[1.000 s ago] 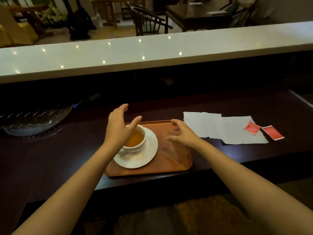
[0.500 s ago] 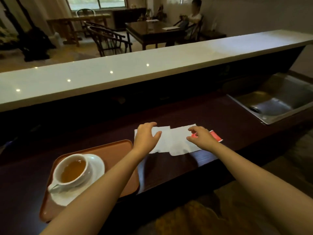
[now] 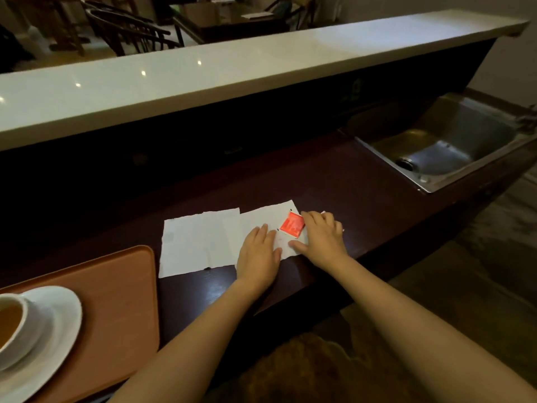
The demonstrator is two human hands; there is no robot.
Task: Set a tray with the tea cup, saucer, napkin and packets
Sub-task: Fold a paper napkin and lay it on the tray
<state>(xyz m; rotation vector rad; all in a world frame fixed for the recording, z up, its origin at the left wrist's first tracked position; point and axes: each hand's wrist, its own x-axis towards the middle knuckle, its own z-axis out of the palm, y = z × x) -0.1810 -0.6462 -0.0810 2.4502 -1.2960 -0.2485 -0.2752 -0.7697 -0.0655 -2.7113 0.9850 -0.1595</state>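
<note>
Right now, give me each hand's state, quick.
Left hand: open, flat on the right-hand white paper napkin, holding nothing.
Right hand: open, fingers beside the red square packet, gripping nothing visible.

I see both forearms bare right up to the frame's edge, no sleeves. My left hand (image 3: pixel 257 258) and right hand (image 3: pixel 322 242) wear nothing: fingers short, nails plain.

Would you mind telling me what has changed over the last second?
Both hands left the tray for the napkins: left hand flat on the right-hand one, right hand beside the red packet. Cup and saucer stayed on the tray.
</note>
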